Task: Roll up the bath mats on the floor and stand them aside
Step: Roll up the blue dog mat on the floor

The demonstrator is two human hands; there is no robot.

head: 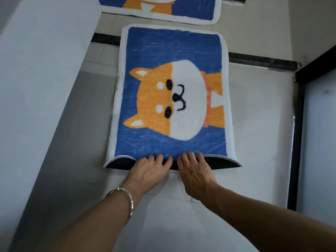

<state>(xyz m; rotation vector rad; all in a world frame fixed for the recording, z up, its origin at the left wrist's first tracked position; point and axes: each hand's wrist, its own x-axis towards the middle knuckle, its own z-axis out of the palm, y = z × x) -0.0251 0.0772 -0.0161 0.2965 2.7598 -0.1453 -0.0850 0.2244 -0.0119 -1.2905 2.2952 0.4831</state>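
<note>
Bath mat (169, 51) lies flat on the pale tiled floor (254, 124), blue with a white border and an orange-and-white dog face turned sideways. Its near edge is turned over, showing a black dotted backing and white stitching. On the left, a white wall (36, 70) runs along the floor. The left hand (149, 170), with a silver bracelet (130, 199) on its wrist, rests on the turned edge with fairly straight fingers, fingertips reaching the blue pile. Just beside it, the right hand (195, 171) presses the same fold likewise; both thumbs are hidden. A second mat (190, 8) lies beyond, cut off by the frame. A dark threshold strip (254, 60) crosses under the mat, and a dark door frame (298, 124) stands on the right.
</note>
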